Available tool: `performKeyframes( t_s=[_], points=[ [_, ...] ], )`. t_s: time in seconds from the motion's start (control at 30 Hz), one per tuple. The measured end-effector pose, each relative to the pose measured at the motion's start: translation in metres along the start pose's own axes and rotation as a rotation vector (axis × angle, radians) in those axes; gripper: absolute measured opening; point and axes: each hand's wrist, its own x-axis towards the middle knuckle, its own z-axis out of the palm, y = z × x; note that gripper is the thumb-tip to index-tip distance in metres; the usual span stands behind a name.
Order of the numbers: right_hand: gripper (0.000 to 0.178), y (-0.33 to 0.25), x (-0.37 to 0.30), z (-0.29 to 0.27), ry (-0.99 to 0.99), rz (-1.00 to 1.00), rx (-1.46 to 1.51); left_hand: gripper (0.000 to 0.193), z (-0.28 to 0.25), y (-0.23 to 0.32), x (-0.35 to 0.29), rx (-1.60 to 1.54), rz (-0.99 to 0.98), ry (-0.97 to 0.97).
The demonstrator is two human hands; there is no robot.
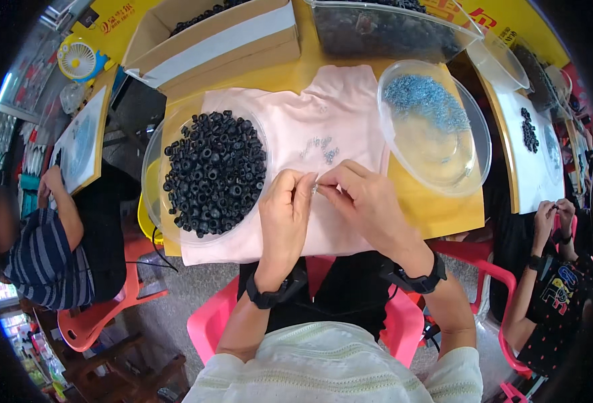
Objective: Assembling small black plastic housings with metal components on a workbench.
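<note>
A tiny silver part point(315, 189) is pinched between the fingertips of the left hand point(284, 213) and the right hand point(363, 201), which are brought together over the pink cloth point(350, 101) near the surface's front edge. A small cluster of silver parts point(321, 149) lies on the cloth just beyond the hands, and a clear bowl of black rings point(214, 171) stands toward the left edge.

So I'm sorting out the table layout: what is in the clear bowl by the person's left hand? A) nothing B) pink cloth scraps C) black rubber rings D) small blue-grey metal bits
C: the clear bowl left of the left hand is heaped with black rings; the blue-grey bits sit in the other bowl, on the right.
</note>
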Motion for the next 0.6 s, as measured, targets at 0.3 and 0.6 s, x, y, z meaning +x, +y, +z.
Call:
performKeyframes(
  t_s=[0.3,0.6],
  points=[
    [0.014,-0.0025,-0.0020,-0.0023,-0.015,0.109,0.086,0.014,0.0025,-0.0015,-0.0032,-0.237,-0.005,0.010],
    [0.013,-0.0049,-0.0058,-0.0051,0.097,0.226,0.248,0.015,0.0011,0.0042,-0.0044,-0.361,-0.085,-0.089]
  ],
)
